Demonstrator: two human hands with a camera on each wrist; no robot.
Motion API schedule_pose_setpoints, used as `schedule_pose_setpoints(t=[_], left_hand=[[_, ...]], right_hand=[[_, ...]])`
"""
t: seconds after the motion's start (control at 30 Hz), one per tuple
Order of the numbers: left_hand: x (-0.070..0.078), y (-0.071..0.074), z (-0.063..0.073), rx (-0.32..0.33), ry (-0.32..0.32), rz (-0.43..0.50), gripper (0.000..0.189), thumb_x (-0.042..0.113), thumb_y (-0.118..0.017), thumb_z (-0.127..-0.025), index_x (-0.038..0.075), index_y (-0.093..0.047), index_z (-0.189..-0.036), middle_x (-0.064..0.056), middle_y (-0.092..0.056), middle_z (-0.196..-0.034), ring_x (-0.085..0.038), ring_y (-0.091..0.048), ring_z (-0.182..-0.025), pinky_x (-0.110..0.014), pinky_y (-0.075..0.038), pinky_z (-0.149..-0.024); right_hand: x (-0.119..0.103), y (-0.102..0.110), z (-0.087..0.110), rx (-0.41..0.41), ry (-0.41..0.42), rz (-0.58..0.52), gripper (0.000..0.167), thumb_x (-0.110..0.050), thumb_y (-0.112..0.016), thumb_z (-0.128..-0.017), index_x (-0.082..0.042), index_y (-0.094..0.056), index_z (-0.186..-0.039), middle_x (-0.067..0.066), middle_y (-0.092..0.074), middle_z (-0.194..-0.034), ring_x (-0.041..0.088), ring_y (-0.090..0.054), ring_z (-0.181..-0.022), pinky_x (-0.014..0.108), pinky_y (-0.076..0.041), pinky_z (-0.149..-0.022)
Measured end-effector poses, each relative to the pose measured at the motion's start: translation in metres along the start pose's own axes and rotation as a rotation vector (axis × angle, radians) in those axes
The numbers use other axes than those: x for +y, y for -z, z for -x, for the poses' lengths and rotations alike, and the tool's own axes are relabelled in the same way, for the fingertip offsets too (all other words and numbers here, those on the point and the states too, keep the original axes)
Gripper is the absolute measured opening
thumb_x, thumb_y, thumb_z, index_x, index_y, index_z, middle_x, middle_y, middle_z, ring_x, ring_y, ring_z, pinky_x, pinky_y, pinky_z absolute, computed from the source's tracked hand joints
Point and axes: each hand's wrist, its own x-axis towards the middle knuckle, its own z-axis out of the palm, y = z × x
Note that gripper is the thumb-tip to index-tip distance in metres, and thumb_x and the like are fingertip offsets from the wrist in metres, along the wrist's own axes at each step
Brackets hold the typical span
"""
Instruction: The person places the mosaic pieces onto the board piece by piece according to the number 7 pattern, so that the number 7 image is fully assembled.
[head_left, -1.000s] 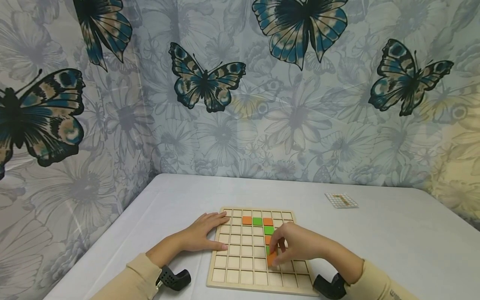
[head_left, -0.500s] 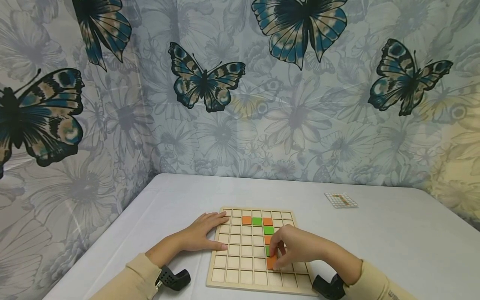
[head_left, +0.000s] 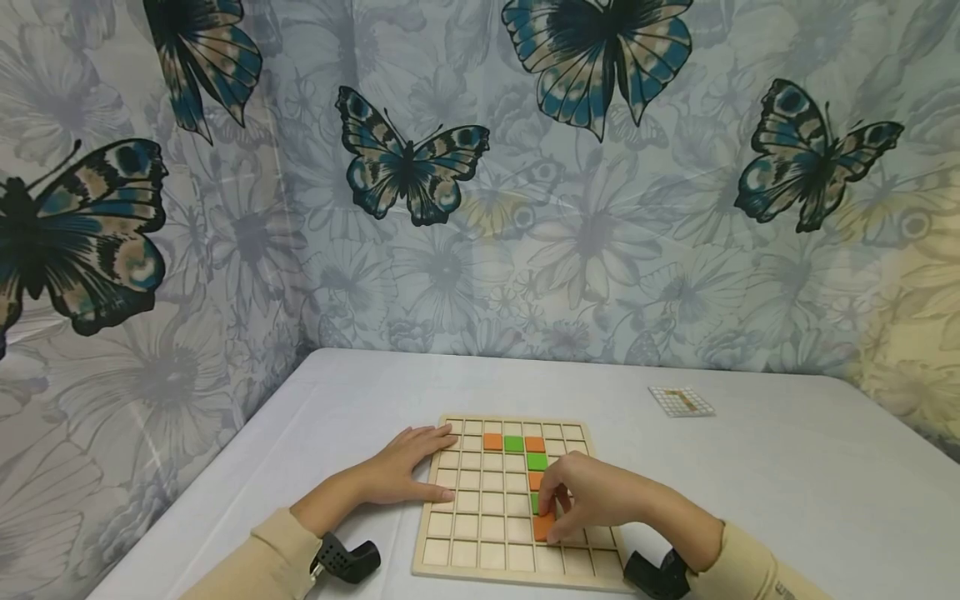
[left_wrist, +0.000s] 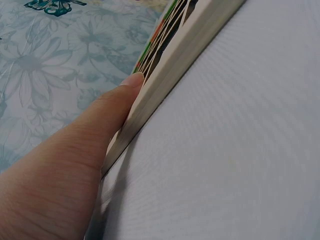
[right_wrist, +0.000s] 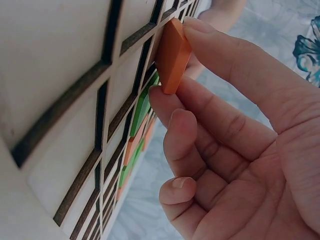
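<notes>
A wooden grid board (head_left: 480, 527) lies on the white table. My right hand (head_left: 596, 490) pinches an orange square tile (right_wrist: 172, 56) between thumb and fingers, at a cell in the column of tiles; in the right wrist view the tile stands partly proud of the grid. Just beyond it sits a green tile (right_wrist: 142, 111), partly covered by the fingers in the head view. More orange and green tiles alternate up that column and along a row near the far edge, ending in an orange tile (head_left: 492, 442). My left hand (head_left: 397, 471) rests with spread, straight fingers on the board's left edge.
A small card (head_left: 681, 402) printed with a grid and a coloured pattern lies at the back right of the table. Butterfly-patterned fabric (head_left: 450, 292) hangs behind and along the left side. Black wrist cameras (head_left: 349, 560) sit near both sleeves.
The orange tile in my right hand has tilted down flatter and moved slightly nearer over its cell. The left hand stays in place on the board.
</notes>
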Motion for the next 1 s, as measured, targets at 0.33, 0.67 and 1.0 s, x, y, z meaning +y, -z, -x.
schedule_pose_setpoints(t=[0.33,0.67,1.0], left_hand=[[0.000,0.001,0.002,0.003,-0.007,-0.005,0.082,0.062,-0.063,-0.077,0.022,-0.037,-0.144,-0.001,-0.024,-0.155,-0.031,-0.018,-0.143,-0.055,-0.011,-0.115],[0.000,0.000,0.002,0.011,-0.002,-0.001,0.082,0.063,-0.063,-0.076,0.023,-0.037,-0.143,0.000,-0.024,-0.155,-0.031,-0.018,-0.142,-0.056,-0.013,-0.114],[0.003,0.004,0.002,0.009,-0.041,-0.088,0.079,0.064,-0.056,-0.081,0.020,-0.037,-0.144,-0.005,-0.023,-0.155,-0.030,-0.019,-0.143,-0.055,-0.007,-0.116]], right_hand=[[-0.003,0.000,0.001,-0.004,-0.016,0.010,0.015,-0.022,-0.080,-0.072,-0.016,-0.069,-0.081,-0.013,-0.062,-0.075,-0.003,-0.050,-0.061,0.016,-0.047,-0.055],[0.000,0.013,0.004,0.047,0.015,0.041,0.014,-0.022,-0.077,-0.075,-0.014,-0.069,-0.084,-0.008,-0.064,-0.079,-0.002,-0.049,-0.064,0.018,-0.047,-0.057],[0.007,0.031,0.014,0.201,-0.119,0.206,0.045,-0.033,-0.073,-0.080,-0.004,-0.063,-0.113,0.009,-0.063,-0.113,0.025,-0.058,-0.102,0.038,-0.052,-0.081]])
